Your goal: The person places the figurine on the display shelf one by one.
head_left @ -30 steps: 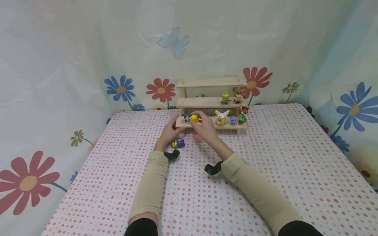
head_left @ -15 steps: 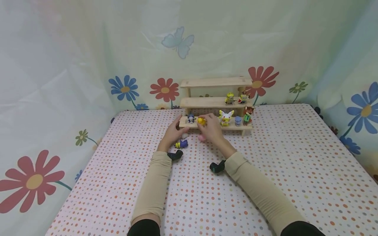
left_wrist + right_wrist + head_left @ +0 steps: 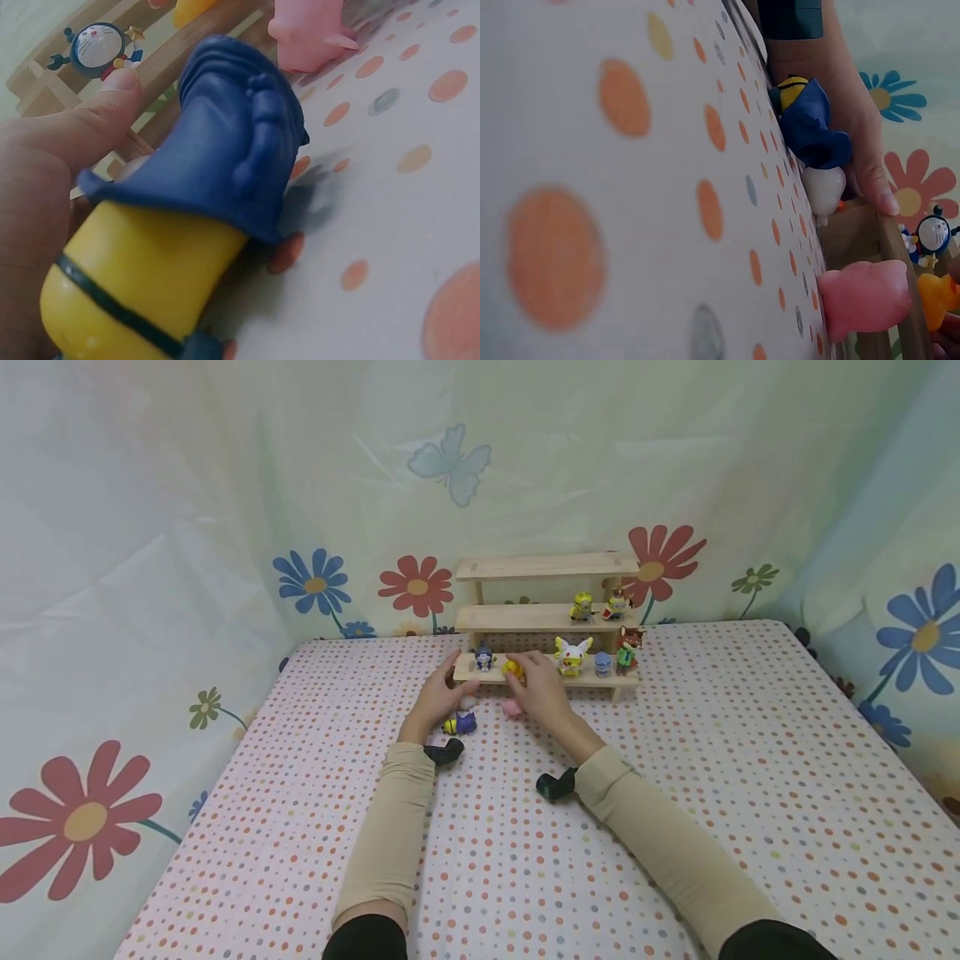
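Observation:
My left hand (image 3: 435, 693) holds the left end of the bottom step of a wooden display shelf (image 3: 547, 566), thumb along its front edge. A blue-and-white cat figure (image 3: 483, 659) stands on that step beside it. Farther right on the step, my right hand (image 3: 543, 693) pinches a small yellow toy figure (image 3: 933, 298), partly covered by the fingers. Below my left hand, a yellow toy figure in a blue outfit (image 3: 217, 142) lies on the table. A pink toy figure (image 3: 866, 296) and a white toy figure (image 3: 824, 191) are in front of the shelf.
On the bottom step's right side stand a white-eared yellow figure (image 3: 572, 656), a small blue figure (image 3: 603, 664) and a fox figure (image 3: 627, 650). Two yellow figures, one green-topped (image 3: 582, 606) and one crowned (image 3: 616, 604), share the middle step. A dotted cloth (image 3: 480, 860) covers the table.
My right hand has moved the yellow toy figure slightly right along the bottom step, away from the cat figure. My left hand keeps its place at the shelf end. The head view has shifted.

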### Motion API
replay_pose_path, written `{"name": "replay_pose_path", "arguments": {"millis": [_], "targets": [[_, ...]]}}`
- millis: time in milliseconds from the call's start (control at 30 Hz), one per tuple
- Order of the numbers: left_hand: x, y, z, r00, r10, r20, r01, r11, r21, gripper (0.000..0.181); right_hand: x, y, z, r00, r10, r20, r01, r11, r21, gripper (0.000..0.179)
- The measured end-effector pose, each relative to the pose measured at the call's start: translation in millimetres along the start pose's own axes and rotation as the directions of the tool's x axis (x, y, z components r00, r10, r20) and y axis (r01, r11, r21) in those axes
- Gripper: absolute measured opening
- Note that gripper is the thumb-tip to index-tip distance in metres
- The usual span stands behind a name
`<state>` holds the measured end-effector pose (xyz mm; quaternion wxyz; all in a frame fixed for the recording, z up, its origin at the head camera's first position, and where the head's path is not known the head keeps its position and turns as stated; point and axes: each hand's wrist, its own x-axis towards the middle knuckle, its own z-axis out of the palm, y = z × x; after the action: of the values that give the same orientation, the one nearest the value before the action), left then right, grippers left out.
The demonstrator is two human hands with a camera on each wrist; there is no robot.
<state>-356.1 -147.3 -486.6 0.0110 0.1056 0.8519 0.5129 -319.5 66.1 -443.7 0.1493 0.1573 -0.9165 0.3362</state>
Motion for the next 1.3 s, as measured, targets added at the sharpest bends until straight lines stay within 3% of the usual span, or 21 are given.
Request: {"name": "replay_pose_path", "arguments": {"millis": [200,367,533,967,1300], "targets": [[0.5,0.1,-0.7,1.000,-0.003,-0.005,0.003,1.000,-0.001,0.092,-0.7,-1.6,-4.3,1.000,-0.016,0.012,0.016,1.000,0.009,0.039],[0.7,0.6,1.0,1.000,-0.014,-0.005,0.014,1.000,0.017,0.090,-1.9,1.1,-4.6,0.999,0.024,-0.032,-0.022,0.999,0.040,0.032],[0.5,2.7,1.3,1.000,-0.014,-0.018,0.015,0.999,0.035,0.088,-2.0,3.0,-5.4,0.998,0.012,-0.066,-0.009,0.999,0.039,0.027],[-0.4,1.7,-0.5,1.000,-0.014,-0.002,0.014,0.999,0.033,0.089,-5.2,2.9,-5.7,1.000,-0.002,-0.018,0.001,0.999,-0.033,0.037],[-0.7,2.5,-0.2,1.000,-0.027,-0.007,0.027,0.999,0.038,0.088,-8.2,6.0,-5.3,0.996,-0.085,-0.014,0.084,0.995,-0.050,0.044]]}}
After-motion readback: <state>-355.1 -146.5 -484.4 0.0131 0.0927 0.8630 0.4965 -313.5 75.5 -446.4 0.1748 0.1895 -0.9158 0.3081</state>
